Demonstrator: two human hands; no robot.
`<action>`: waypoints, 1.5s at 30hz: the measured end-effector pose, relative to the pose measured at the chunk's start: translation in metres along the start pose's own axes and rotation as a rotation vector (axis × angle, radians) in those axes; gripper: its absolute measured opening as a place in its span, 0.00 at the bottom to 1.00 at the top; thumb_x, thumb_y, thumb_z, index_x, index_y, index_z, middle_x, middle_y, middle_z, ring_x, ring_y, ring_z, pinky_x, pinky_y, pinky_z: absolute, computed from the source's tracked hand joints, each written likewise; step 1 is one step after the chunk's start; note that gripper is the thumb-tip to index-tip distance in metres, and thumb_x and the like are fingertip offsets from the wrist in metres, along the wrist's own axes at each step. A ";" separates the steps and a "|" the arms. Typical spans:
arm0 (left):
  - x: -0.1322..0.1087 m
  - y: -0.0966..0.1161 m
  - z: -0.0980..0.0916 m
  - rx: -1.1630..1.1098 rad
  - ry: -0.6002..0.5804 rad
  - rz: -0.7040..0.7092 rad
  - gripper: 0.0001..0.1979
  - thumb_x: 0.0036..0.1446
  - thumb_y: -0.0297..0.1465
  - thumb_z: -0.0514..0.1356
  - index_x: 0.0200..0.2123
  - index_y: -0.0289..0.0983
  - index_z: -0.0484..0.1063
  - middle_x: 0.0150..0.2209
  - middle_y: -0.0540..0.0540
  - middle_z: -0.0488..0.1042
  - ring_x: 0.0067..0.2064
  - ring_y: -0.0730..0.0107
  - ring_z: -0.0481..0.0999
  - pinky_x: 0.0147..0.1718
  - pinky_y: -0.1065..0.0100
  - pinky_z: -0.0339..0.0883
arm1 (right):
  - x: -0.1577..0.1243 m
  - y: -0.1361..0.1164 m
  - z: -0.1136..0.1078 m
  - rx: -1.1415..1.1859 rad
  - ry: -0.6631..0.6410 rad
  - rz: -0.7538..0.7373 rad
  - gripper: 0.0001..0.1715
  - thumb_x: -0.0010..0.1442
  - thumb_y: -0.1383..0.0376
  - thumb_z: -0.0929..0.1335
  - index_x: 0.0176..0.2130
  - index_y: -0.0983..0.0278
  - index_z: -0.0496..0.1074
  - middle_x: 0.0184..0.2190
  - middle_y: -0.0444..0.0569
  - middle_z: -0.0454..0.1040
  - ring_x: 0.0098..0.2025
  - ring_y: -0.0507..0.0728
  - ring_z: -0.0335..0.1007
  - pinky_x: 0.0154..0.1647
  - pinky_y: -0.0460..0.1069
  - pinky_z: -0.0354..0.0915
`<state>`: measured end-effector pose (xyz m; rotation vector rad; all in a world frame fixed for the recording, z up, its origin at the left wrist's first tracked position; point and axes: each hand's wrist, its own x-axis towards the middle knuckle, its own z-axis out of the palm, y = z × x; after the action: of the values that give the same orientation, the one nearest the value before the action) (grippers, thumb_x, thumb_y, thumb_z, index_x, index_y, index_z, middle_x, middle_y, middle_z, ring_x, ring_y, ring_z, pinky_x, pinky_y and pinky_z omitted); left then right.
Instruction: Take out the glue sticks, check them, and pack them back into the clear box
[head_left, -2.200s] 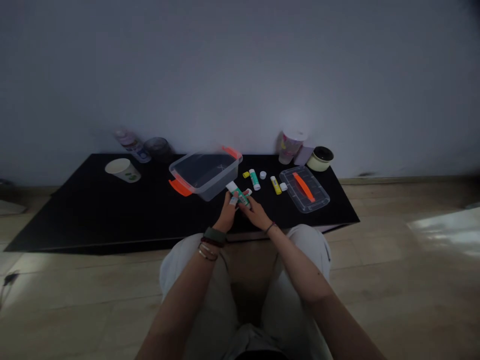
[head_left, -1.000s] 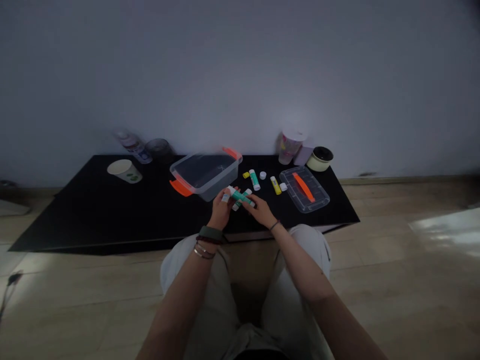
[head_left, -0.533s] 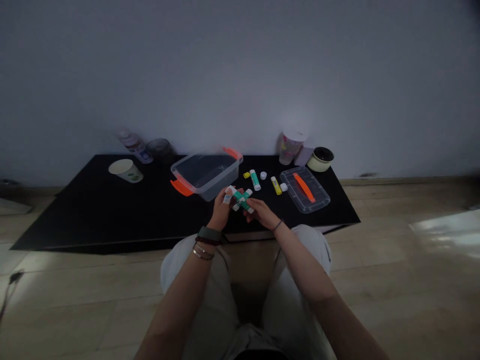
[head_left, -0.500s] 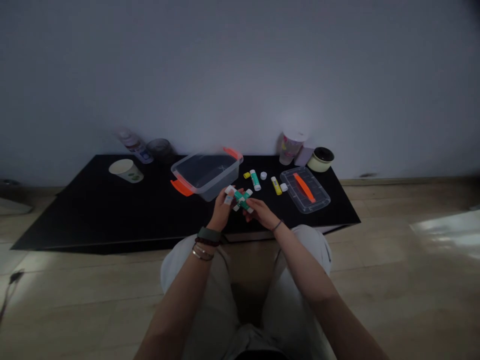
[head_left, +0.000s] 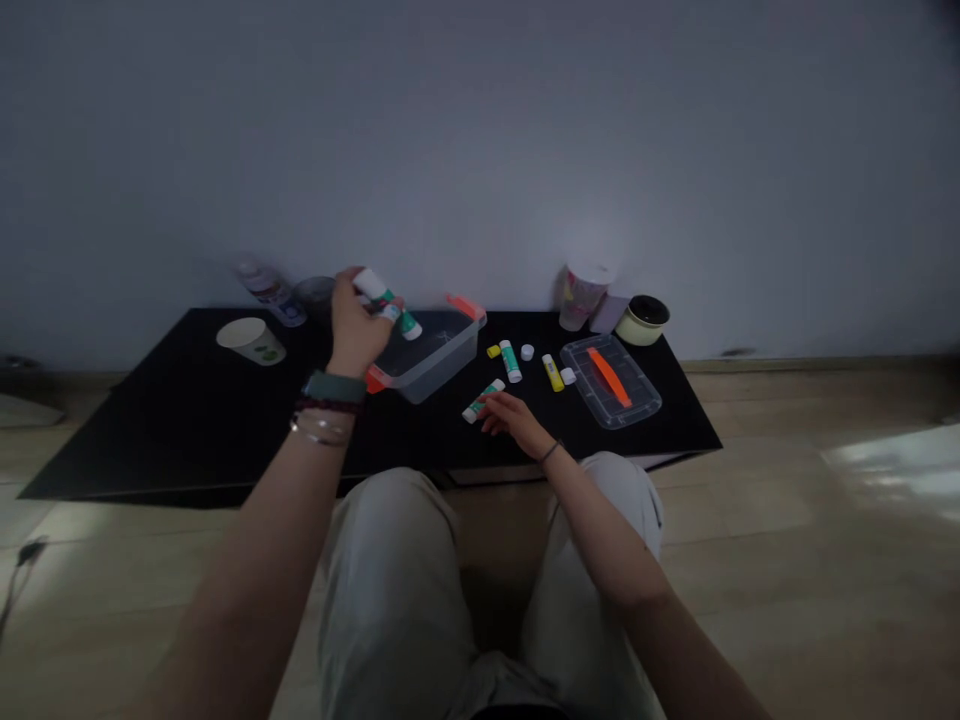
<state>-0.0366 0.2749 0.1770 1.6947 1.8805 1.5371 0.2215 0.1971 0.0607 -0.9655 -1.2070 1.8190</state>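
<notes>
Left hand (head_left: pixel 358 328) is gripping a stick (head_left: pixel 408 324), tub (head_left: pixel 442 365) sitting below. Right hand (head_left: pixel 523 424) is curling by another stick (head_left: pixel 482 401), can't tell if gripping.

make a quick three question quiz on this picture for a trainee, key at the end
1. Which hand holds a green-and-white tube by the clear box?
2. True or false: the lid with the orange handle lies off the box, on the black table.
3. How many green-and-white tubes show in all, counting the held one?

Key: 1. The left hand. 2. True. 3. Three.
</notes>
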 end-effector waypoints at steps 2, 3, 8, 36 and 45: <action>0.010 -0.012 0.003 0.246 -0.118 -0.049 0.32 0.50 0.24 0.68 0.57 0.30 0.61 0.52 0.34 0.71 0.52 0.51 0.74 0.53 0.48 0.69 | 0.000 -0.001 0.001 -0.018 -0.027 0.002 0.24 0.56 0.48 0.72 0.43 0.63 0.73 0.33 0.45 0.75 0.28 0.49 0.71 0.27 0.43 0.63; 0.012 -0.018 0.005 0.345 -0.193 -0.061 0.33 0.50 0.25 0.68 0.58 0.30 0.60 0.52 0.34 0.72 0.54 0.48 0.73 0.54 0.48 0.68 | 0.000 -0.001 0.001 -0.029 -0.041 0.004 0.24 0.56 0.48 0.72 0.43 0.63 0.73 0.33 0.45 0.75 0.28 0.49 0.71 0.27 0.43 0.63; 0.013 -0.037 0.018 0.611 -0.558 -0.164 0.31 0.52 0.28 0.65 0.59 0.31 0.62 0.51 0.33 0.74 0.56 0.47 0.73 0.55 0.53 0.66 | 0.000 -0.001 -0.001 -0.092 -0.076 -0.012 0.22 0.57 0.50 0.72 0.44 0.63 0.72 0.33 0.45 0.75 0.29 0.48 0.71 0.28 0.43 0.64; -0.032 -0.005 0.032 0.446 -0.229 0.231 0.10 0.61 0.36 0.56 0.38 0.38 0.74 0.43 0.38 0.77 0.49 0.51 0.75 0.53 0.50 0.66 | 0.003 0.008 -0.002 -0.243 -0.098 -0.031 0.17 0.58 0.56 0.72 0.42 0.64 0.73 0.31 0.45 0.75 0.27 0.48 0.69 0.26 0.43 0.62; -0.141 0.006 0.080 0.426 -0.497 0.244 0.14 0.64 0.32 0.53 0.50 0.37 0.73 0.49 0.38 0.75 0.50 0.53 0.74 0.48 0.59 0.66 | 0.007 0.006 -0.024 -0.431 0.206 -0.157 0.13 0.60 0.55 0.67 0.37 0.62 0.72 0.28 0.43 0.74 0.29 0.51 0.69 0.31 0.46 0.66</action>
<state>0.0703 0.2029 0.0785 2.2909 1.8544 0.6840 0.2386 0.2108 0.0475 -1.2225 -1.5277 1.3256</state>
